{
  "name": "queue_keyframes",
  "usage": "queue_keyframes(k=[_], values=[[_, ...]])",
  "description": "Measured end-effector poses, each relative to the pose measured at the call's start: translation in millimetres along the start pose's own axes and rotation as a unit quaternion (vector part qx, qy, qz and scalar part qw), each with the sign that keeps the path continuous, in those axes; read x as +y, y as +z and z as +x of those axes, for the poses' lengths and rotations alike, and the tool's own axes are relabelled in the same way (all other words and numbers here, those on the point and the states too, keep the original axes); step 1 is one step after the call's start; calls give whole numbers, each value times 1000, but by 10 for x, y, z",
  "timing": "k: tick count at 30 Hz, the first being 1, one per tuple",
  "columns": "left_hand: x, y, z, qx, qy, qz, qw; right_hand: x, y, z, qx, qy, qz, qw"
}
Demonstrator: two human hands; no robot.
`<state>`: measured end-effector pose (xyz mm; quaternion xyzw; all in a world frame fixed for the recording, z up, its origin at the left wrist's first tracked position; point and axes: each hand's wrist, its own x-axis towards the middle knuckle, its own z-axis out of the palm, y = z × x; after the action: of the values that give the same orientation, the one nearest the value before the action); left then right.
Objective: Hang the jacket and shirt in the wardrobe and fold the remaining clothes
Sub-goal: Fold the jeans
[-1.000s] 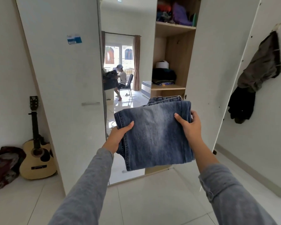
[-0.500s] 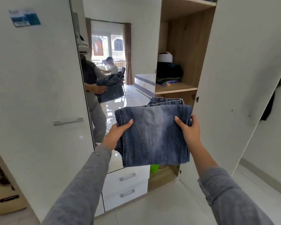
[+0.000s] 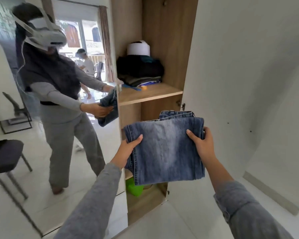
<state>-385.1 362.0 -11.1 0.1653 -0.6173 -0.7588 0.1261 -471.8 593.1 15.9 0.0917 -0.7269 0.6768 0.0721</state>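
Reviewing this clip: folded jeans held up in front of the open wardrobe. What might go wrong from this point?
The folded jeans are gripped only at their side edges by the left hand and right hand, so the lower layers may sag and unfold. The shelf already carries a stack of dark clothes; sliding the jeans in might knock it over.

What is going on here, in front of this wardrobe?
A person holds a pair of folded blue jeans with both hands, the left hand gripping its left edge and the right hand its right edge, before the open wardrobe. A pile of folded dark clothes lies on the wooden shelf inside. The jeans are not yet set down.
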Motion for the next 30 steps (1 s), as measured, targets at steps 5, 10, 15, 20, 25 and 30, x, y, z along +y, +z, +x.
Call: queue_keyframes(k=[5,10,15,20,25,30], values=[[-177,448,847,6,4,24,1000,331,-169,1037,-52,2,-32,998],[-555,446,1621,71,-29,60,995,939,91,1774,-114,47,-38,992],[-1127,60,2339,122,-79,85,986,1670,725,2383,-184,117,-57,974],[-1612,-345,2909,225,-100,92,965,2340,1547,2849,-251,203,-76,944],[-1841,-596,3337,307,-139,109,935,2834,2156,3094,-300,168,-88,935],[-2104,-888,3632,330,-170,155,915,3275,2593,3271,-317,90,-118,937]])
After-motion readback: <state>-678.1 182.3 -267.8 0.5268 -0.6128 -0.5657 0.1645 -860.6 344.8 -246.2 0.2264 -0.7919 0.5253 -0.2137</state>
